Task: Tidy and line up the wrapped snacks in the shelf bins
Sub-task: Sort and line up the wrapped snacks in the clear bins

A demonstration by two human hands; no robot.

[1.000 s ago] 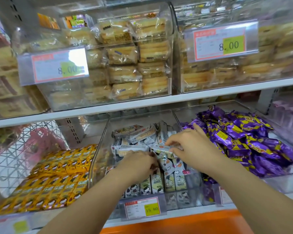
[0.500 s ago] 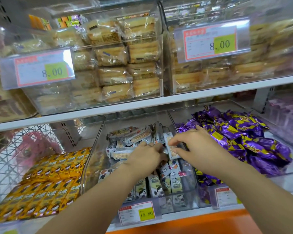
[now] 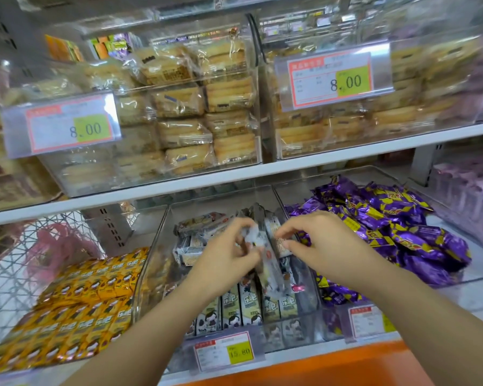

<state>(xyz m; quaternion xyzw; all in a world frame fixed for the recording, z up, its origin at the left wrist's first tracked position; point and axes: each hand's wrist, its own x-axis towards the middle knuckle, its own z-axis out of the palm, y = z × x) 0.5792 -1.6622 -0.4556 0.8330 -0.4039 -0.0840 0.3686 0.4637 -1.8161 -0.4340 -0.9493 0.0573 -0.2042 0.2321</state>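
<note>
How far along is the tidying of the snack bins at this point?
Done: the front row in the middle bin stands upright side by side, and the yellow packets lie in rows. In hand: the left hand pinches a blurred packet and the right hand an upright packet, over that bin. Left: the jumbled packets at its back, and the purple snacks heaped loosely to its right.

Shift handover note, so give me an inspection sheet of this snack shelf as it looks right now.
Surface: white lower shelf.
Job's things: middle bin; front row upright, back packs jumbled.
Clutter: purple snacks heaped; yellow snacks in rows.
Grips: left hand pinches a loose snack, blurred; right hand pinches a white pack.
Cables: nothing seen.
Surroundings: wrapped cakes above; price tags.
</note>
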